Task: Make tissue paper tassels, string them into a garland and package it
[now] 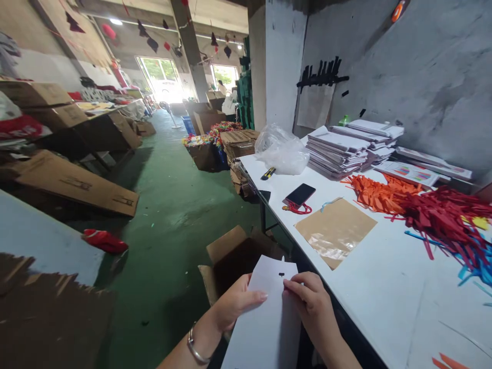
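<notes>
A long white card [265,312] with a small dark hang-hole near its top is held in front of me, over the table's near edge. My left hand [240,302] grips its left side, thumb lying flat across the face. At the right edge, just below the hole, the fingers of my right hand [309,297] are pinched together on the card. The fingers behind the card are hidden. Beyond the hands an open cardboard box [226,246] stands on the floor, and a brown paper sheet [338,228] lies on the white table [369,297].
Stacks of white cards [338,151], a clear plastic bag [282,148], a yellow cutter [268,173] and a phone [300,195] are on the table. Orange tassels [384,195], dark red tassels [442,215] and blue tassels [478,261] lie to the right. The green floor [165,220] stretches left.
</notes>
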A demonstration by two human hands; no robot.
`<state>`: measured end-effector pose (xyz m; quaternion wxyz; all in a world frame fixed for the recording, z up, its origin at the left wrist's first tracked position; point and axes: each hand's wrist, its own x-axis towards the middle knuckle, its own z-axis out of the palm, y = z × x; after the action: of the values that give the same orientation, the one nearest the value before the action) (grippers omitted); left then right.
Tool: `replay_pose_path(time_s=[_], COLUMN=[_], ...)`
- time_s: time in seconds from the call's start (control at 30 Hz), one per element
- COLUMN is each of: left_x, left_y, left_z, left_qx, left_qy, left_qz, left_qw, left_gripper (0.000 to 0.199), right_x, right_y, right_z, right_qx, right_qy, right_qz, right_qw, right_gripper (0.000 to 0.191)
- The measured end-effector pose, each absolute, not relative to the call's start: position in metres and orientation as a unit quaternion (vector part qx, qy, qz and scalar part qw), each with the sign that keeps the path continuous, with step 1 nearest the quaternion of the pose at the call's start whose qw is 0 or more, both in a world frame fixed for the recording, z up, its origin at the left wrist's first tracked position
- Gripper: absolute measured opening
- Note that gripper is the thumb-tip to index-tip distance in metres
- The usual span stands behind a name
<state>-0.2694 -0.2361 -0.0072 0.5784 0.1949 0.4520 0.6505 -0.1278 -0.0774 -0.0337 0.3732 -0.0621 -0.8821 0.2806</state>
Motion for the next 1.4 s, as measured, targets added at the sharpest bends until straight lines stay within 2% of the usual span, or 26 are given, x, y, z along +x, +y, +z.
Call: replay_pose_path(time_s=[0.17,0.3,0.37,0.5,0.6,0.87,1.03,1.13,1.23,1.3,1.4], left_x=[-0.27,-0.284,-0.294,-0.304,-0.297,-0.258,-0.23,-0.211,-0.192,-0.179,-0.155], left_y=[-0.238,-0.246,-0.253,-0.265,-0.265,-0.243,-0.228,-0.215,-0.199,-0.186,-0.167], left_z=[-0.011,-0.004,0.003,0.015,0.019,0.029,0.06,0.089,0.105,0.103,0.086], left_qx=[0.19,0.151,0.127,0.098,0.097,0.154,0.323,0.46,0.58,0.608,0.629], left_qy=[0.437,0.449,0.465,0.475,0.476,0.493,0.552,0.576,0.566,0.558,0.559], left_qz=[0.657,0.678,0.696,0.72,0.722,0.679,0.58,0.509,0.442,0.451,0.515], left_qw=[0.584,0.561,0.533,0.496,0.492,0.522,0.505,0.445,0.385,0.34,0.164], left_gripper=[0.05,0.046,0.045,0.044,0.042,0.045,0.044,0.038,0.032,0.03,0.051], right_x=[-0.126,-0.113,-0.108,-0.105,-0.101,-0.08,-0.06,-0.038,-0.012,0.008,0.042], right_y=[-0.077,-0.08,-0.085,-0.097,-0.103,-0.092,-0.084,-0.082,-0.08,-0.076,-0.068], right_z=[-0.025,-0.04,-0.058,-0.095,-0.1,-0.011,0.034,0.051,0.062,0.067,0.08], right_qx=[-0.064,-0.19,-0.217,-0.161,-0.159,-0.044,-0.062,-0.088,-0.116,-0.136,-0.204], right_qy=[-0.878,-0.831,-0.823,-0.857,-0.861,-0.868,-0.894,-0.887,-0.88,-0.89,-0.902], right_qz=[0.312,0.311,0.312,0.315,0.29,0.142,0.056,0.042,0.081,0.124,0.183], right_qw=[0.358,0.42,0.422,0.375,0.386,0.474,0.44,0.451,0.453,0.417,0.333], right_gripper=[0.016,0.019,0.018,0.024,0.029,0.043,0.034,0.024,0.004,0.009,0.017])
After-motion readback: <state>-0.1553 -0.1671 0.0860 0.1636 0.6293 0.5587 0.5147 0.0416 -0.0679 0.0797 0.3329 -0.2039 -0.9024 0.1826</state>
